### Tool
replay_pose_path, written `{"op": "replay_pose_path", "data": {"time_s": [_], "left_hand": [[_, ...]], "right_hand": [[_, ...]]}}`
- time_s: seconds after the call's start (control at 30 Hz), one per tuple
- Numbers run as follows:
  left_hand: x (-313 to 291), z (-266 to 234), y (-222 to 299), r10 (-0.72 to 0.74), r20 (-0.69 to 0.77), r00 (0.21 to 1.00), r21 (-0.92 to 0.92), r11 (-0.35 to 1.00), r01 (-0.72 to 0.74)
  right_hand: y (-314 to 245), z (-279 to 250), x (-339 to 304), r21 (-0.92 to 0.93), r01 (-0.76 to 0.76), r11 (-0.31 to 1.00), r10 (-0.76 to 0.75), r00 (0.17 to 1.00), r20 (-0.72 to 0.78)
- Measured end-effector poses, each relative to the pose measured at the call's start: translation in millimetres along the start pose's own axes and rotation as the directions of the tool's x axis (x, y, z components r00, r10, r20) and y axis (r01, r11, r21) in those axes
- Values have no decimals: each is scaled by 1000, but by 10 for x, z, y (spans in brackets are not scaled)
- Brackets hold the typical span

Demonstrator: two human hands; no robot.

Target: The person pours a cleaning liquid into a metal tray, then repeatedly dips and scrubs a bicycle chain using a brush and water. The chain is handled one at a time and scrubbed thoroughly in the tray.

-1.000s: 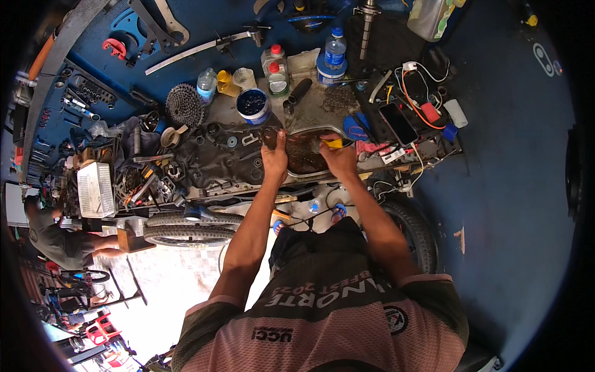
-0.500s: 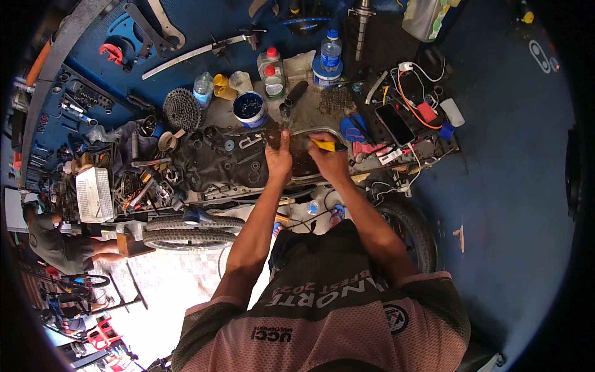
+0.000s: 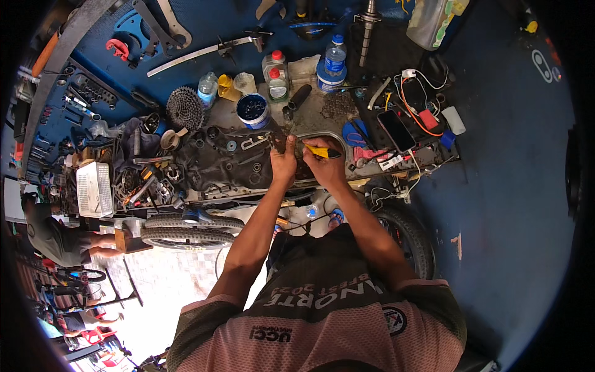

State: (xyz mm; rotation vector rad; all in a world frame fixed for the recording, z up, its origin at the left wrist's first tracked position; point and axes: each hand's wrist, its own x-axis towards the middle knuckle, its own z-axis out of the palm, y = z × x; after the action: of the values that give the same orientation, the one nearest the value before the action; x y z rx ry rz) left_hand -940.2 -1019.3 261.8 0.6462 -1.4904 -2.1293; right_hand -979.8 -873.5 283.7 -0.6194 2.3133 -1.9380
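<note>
My left hand is closed with its thumb pointing up, pinching a small dark part that I cannot make out. Just right of it, my right hand grips a tool with a yellow and black handle. That handle lies roughly level, its yellow end toward the left hand; the working tip is too small to tell. Both hands are over a metal-rimmed basin with dark contents, set in the workbench. Left of them, a slotted metal piece rests on a dark cloth.
Behind the hands stand a tub of dark blue grease, bottles and a cassette. A phone with cables lies right. Loose tools and a white basket crowd the left. Tyres sit below the bench; another person stands far left.
My right hand has moved left, closer to my left hand, and more of the yellow handle shows. The whole view has shifted slightly.
</note>
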Motion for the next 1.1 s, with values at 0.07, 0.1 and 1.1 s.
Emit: {"op": "replay_pose_path", "data": {"time_s": [0.07, 0.1, 1.1], "left_hand": [[45, 14, 45, 9, -13, 1000, -36, 999, -9], [57, -22, 97, -6, -14, 1000, -41, 999, 5], [-30, 283, 482, -253, 8, 968, -243, 938, 247]], "right_hand": [[190, -18, 16, -47, 53, 998, -55, 997, -55], [302, -200, 7, -240, -36, 970, 26, 999, -44], [247, -275, -150, -68, -66, 995, 69, 997, 46]]}}
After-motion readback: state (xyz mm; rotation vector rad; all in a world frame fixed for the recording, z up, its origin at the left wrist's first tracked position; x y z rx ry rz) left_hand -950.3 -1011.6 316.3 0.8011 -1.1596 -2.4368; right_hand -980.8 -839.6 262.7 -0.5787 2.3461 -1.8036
